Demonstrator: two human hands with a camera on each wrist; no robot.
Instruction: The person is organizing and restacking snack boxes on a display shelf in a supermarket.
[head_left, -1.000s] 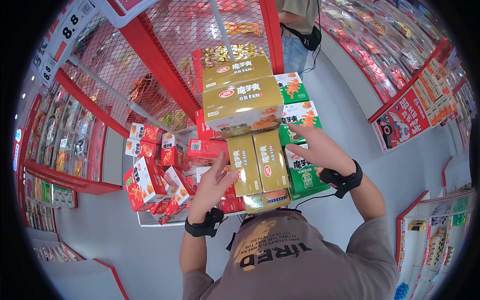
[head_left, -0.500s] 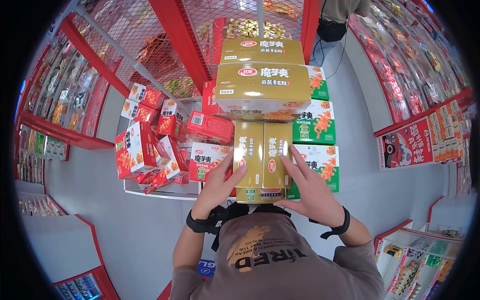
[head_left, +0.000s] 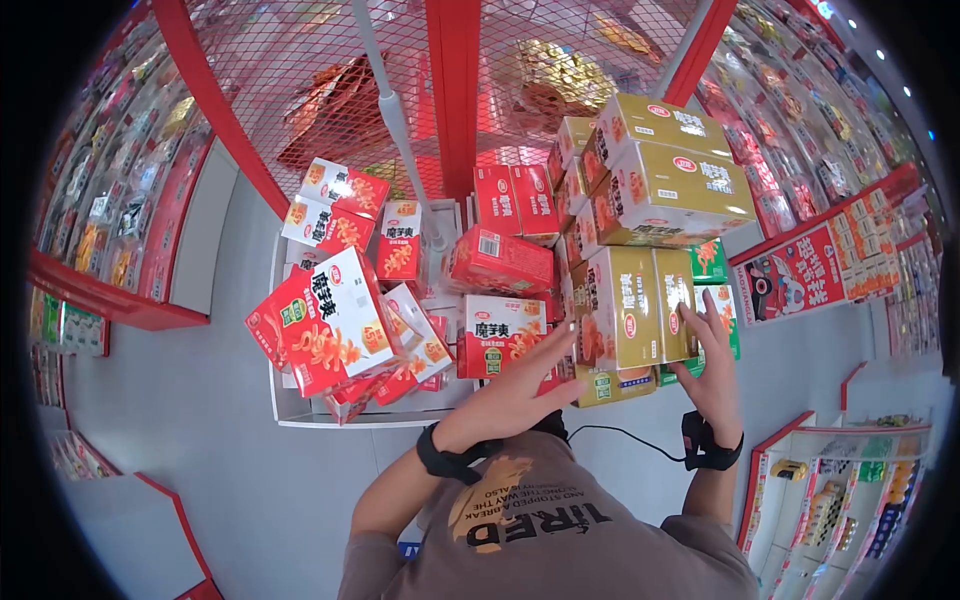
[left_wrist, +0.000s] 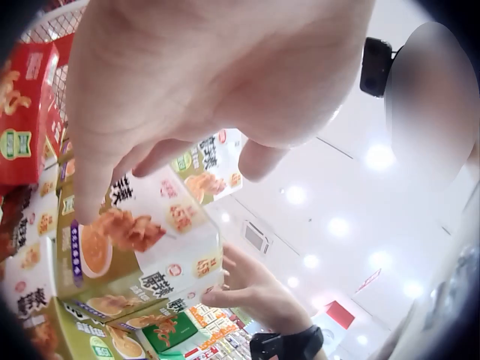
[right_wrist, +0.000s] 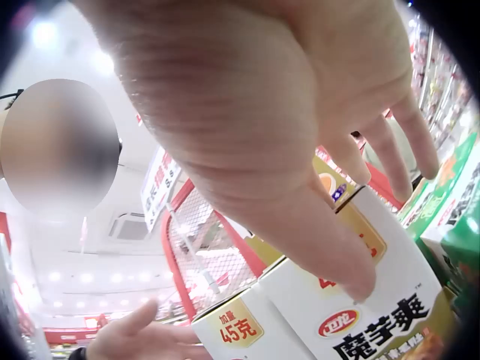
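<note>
Two gold snack boxes, a left one (head_left: 622,310) and a right one (head_left: 674,305), lie side by side near the front of the stack in the head view. My left hand (head_left: 525,388) is at their left side, fingers straight and pointing toward them. On the other side, my right hand (head_left: 712,368) has extended fingertips right at the right box's edge. The left wrist view shows a gold and white box (left_wrist: 142,225) below the left palm. In the right wrist view, the thumb overlaps a white box face (right_wrist: 360,277).
Larger gold boxes (head_left: 670,190) are stacked behind, with green boxes (head_left: 710,262) to the right. Red boxes (head_left: 330,320) lie jumbled on a white stand (head_left: 290,408) at the left. A red-framed mesh cage (head_left: 455,90) stands at the back, with shelves (head_left: 170,240) to either side.
The head view has turned left, so the stack sits farther right. My right hand came down from the green boxes to the gold pair's side, and both hands now flank that pair.
</note>
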